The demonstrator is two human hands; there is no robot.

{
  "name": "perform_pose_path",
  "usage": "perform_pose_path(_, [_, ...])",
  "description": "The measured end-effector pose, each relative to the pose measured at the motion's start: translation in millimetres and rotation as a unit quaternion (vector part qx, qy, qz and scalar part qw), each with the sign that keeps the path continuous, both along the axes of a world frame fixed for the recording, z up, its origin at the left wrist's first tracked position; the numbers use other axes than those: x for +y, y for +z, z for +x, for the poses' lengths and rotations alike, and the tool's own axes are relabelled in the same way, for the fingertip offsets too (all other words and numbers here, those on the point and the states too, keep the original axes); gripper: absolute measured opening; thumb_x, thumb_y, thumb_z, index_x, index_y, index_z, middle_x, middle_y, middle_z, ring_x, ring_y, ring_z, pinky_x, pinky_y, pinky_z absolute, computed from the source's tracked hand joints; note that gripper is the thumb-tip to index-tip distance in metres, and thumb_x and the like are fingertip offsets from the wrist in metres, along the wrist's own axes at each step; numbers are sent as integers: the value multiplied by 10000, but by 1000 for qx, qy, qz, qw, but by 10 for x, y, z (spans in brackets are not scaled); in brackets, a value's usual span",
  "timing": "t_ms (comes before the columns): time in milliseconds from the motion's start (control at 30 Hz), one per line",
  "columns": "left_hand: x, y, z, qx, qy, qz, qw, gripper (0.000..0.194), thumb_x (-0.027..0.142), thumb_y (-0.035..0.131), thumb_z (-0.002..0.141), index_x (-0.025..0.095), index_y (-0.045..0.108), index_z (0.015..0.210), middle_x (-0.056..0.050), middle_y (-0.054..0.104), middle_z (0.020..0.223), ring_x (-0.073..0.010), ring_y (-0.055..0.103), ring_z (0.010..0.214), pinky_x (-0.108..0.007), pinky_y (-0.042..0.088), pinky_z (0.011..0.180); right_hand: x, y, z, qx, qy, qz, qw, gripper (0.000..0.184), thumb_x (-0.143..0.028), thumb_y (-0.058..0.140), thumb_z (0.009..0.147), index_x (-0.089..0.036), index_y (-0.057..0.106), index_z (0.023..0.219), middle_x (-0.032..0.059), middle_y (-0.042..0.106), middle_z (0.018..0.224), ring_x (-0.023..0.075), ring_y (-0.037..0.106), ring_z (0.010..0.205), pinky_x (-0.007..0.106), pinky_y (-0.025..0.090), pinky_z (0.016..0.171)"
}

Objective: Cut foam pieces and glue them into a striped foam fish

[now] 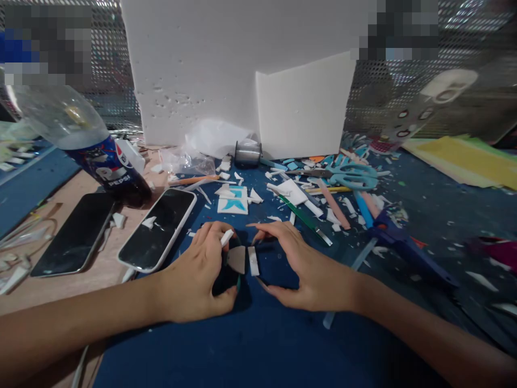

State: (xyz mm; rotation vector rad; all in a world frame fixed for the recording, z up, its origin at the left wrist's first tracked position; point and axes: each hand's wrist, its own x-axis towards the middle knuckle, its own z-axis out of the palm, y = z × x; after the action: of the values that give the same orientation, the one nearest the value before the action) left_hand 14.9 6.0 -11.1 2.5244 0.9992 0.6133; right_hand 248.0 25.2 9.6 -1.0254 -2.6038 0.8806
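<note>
My left hand (204,269) is curved on the blue mat, a small white foam piece (226,237) tucked at its fingers. Between its thumb and forefinger, which are apart, lies a small beige piece (236,260) with a curved edge. Just right of that, a short white foam strip (253,261) lies nearly upright in the view. Around the strip's far side my right hand (302,267) is open, thumb and fingers spread, thumb tip close to the strip's near end. Beyond both hands sits a white square (233,207) with blue shapes.
Two phones (159,231) and a Pepsi bottle (105,161) stand or lie at left. Blue scissors (351,175), a green cutter (302,216), a dark blue glue gun (407,248) and foam scraps spread behind and right. A wire spool (247,154) sits before white foam boards (194,70).
</note>
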Motion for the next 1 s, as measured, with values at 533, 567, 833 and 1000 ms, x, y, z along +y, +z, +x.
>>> perform_pose_path(533, [0, 8, -14, 28, -3, -9, 1000, 480, 205, 533, 768, 156, 175, 1084, -176, 330, 1135, -299, 360, 997, -539, 431, 819, 40, -39, 29, -4, 3, 3, 1000, 746, -341, 560, 820, -269, 103, 1405, 117, 417, 1225, 257, 450, 1117, 409, 411, 910])
perform_pose_path(567, [-1, 9, -15, 29, -3, -11, 1000, 475, 207, 526, 772, 157, 173, 1086, -176, 329, 1137, -299, 362, 995, -536, 435, 809, 45, -45, 31, -1, 6, 6, 1000, 749, -341, 559, 821, -271, 98, 1407, 116, 417, 1224, 256, 450, 1115, 408, 411, 910])
perform_pose_path(833, [-3, 8, -9, 28, -3, -10, 1000, 509, 205, 532, 757, 174, 165, 1107, -166, 328, 1138, -312, 373, 1016, -541, 435, 814, 33, -82, 18, 14, -2, 20, 1000, 757, -331, 570, 806, -272, 116, 1410, 115, 436, 1204, 260, 464, 1097, 419, 412, 908])
perform_pose_path(1000, [-9, 14, -10, 28, 10, -7, 1000, 492, 268, 572, 749, 180, 200, 1059, -175, 337, 1144, -335, 371, 1048, -550, 427, 831, 32, -77, 59, 34, -3, 39, 999, 745, -304, 562, 800, -264, 126, 1403, 119, 410, 1236, 265, 436, 1140, 433, 394, 951])
